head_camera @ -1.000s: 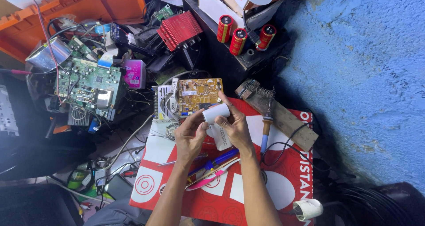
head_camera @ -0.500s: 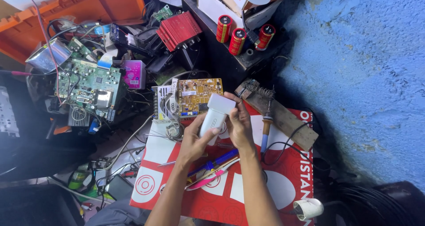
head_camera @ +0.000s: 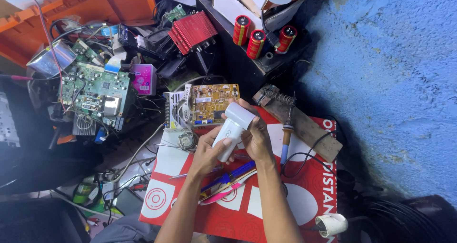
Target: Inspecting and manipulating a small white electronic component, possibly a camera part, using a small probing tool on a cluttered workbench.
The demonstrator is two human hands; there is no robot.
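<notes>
Both hands grip one small white plastic handheld device (head_camera: 230, 130), a smooth cylinder with a broader head at its upper end. It is held in the air above the red-and-white printed mat (head_camera: 295, 209), just below the yellow-brown circuit board (head_camera: 215, 103). The left hand (head_camera: 205, 153) closes around the lower body; the right hand (head_camera: 254, 134) wraps the upper body, fingers curled behind the head.

Handling judgement: the casing appears rigid, light and fairly slippery. Hold it around the cylindrical body, not by the head alone. Dropping it could crack the shell.

A soldering iron with a blue handle (head_camera: 285, 140) lies just right of the right hand. A blue-handled screwdriver (head_camera: 227, 179) lies on the mat beneath the forearms.
</notes>
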